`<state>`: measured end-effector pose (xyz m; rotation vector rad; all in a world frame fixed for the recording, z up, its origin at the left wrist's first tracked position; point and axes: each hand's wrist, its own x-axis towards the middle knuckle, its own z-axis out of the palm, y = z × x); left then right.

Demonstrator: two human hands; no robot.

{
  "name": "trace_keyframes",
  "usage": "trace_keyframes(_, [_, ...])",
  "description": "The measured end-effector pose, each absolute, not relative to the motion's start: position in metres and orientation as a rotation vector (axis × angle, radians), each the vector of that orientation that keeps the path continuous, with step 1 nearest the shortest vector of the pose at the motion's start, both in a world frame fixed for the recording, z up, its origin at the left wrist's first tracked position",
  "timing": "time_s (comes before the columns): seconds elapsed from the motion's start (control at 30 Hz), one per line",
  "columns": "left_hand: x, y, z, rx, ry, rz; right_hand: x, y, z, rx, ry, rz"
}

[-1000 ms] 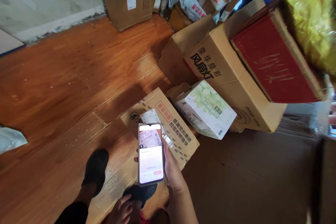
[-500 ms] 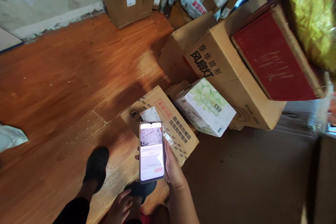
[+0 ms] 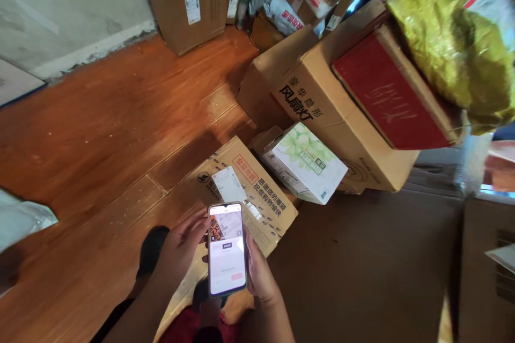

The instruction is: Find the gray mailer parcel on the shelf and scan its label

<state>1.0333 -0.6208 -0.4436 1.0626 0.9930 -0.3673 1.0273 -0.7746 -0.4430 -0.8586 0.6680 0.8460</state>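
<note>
My right hand (image 3: 259, 270) is wrapped round a smartphone (image 3: 227, 268) from its right side, with fingertips showing past the left edge. The lit screen has a camera picture of a label in its upper part. My left hand (image 3: 185, 236) is stretched out beside the phone's upper left edge, fingers extended; whether it touches the phone I cannot tell. Under and beyond the phone lies a brown cardboard box (image 3: 277, 193) with printed characters. A white shipping label (image 3: 228, 183) is stuck on its top.
A white-and-green carton (image 3: 301, 163) sits right of the box. Behind it lean a large brown carton (image 3: 322, 102), a red box (image 3: 390, 91) and a yellow bag (image 3: 450, 37). Tall cartons (image 3: 185, 5) stand by the wall. A white plastic package (image 3: 28, 217) lies on the wooden floor at left.
My left hand has risen from low near my feet to the phone's left side. The phone has shifted slightly left and down in view, and its camera picture differs.
</note>
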Motion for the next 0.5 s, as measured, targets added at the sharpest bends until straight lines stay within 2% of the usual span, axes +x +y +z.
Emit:
trace_keyframes(0.37, [1.030, -0.632, -0.437, 1.135, 0.925, -0.485, 1.012, -0.782, -0.429, -0.719, 0.636, 0.774])
trace_keyframes(0.5, [1.037, -0.628, -0.441, 1.314, 0.708, -0.526, 0.994, -0.778, -0.433, -0.553, 0.541, 0.739])
